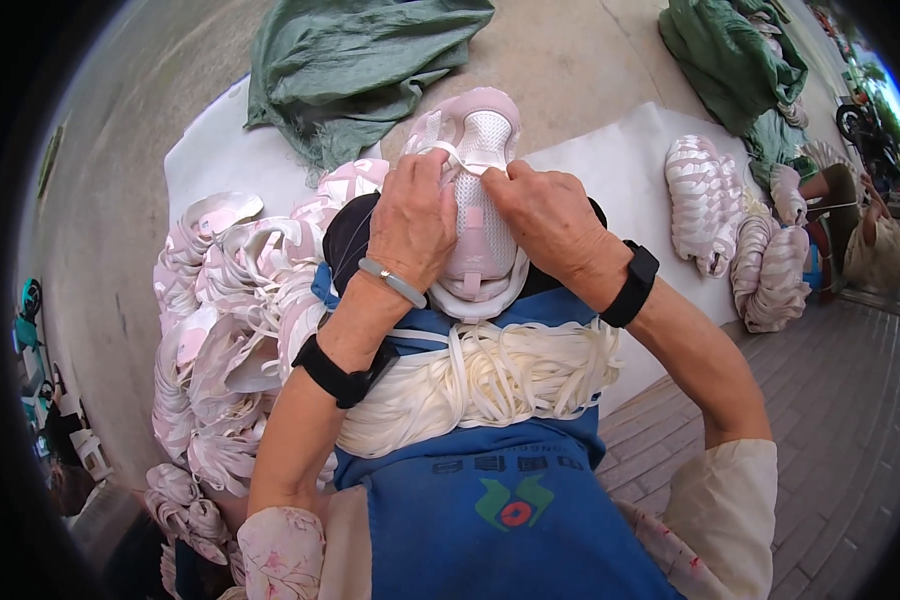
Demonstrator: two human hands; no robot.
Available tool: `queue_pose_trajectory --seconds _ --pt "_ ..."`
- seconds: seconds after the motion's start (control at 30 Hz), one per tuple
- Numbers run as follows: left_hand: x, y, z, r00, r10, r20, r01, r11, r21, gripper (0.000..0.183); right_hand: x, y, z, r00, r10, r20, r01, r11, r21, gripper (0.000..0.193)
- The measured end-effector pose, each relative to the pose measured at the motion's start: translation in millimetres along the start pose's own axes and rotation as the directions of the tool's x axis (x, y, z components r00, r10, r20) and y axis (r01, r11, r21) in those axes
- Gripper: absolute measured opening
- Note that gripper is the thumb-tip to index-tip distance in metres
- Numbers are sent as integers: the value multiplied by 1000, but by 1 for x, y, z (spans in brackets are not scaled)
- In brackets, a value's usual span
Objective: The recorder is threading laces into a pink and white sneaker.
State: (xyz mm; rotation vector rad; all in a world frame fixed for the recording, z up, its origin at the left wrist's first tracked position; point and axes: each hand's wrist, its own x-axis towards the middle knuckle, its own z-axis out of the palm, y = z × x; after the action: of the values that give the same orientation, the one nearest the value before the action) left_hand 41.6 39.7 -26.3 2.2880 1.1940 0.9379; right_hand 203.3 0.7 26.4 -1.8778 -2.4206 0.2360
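A pink and white shoe upper (pixel 475 225) lies over my lap with its rounded toe end pointing away from me. A white shoelace (pixel 456 158) crosses it near the toe. My left hand (pixel 410 218) pinches the lace at the left side, its fingers pressed together at the eyelet edge. Opposite it, my right hand (pixel 550 218) has thumb and forefinger closed on the lace at the right edge. The fingertips are partly hidden. Nearer to me, a thick bundle of cream laces (pixel 490 372) rests across my blue apron (pixel 430 540).
Many pink and white shoe uppers (pixel 230 330) are heaped at my left on a white sheet (pixel 615 160). Stacked uppers (pixel 705 205) lie at the right. A green sack (pixel 360 70) sits ahead, another green sack (pixel 735 65) far right. Another person's hand (pixel 875 200) shows at the right edge.
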Motion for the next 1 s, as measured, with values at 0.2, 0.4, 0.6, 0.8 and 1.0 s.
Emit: queue_pose_trajectory --seconds 0.2,0.4,0.6,0.8,1.0 --pt "-2 -4 3 997 -81 6 81 993 -80 36 1 -3 1 882 -299 -364 388 900 200 5" --pt "-2 -10 -4 999 -43 -19 39 987 -158 29 -17 -33 -2 979 -54 -195 187 614 767 9" --pt "0 -9 -2 995 -98 -24 93 982 -164 20 9 -28 30 953 116 -279 36 874 485 12" --pt "-2 -13 0 996 -76 -52 67 985 -160 15 16 -32 37 925 202 -323 -67 921 384 16" --pt "0 -15 -4 998 -55 -33 49 985 -165 13 24 -31 41 917 171 -360 -48 944 327 16"
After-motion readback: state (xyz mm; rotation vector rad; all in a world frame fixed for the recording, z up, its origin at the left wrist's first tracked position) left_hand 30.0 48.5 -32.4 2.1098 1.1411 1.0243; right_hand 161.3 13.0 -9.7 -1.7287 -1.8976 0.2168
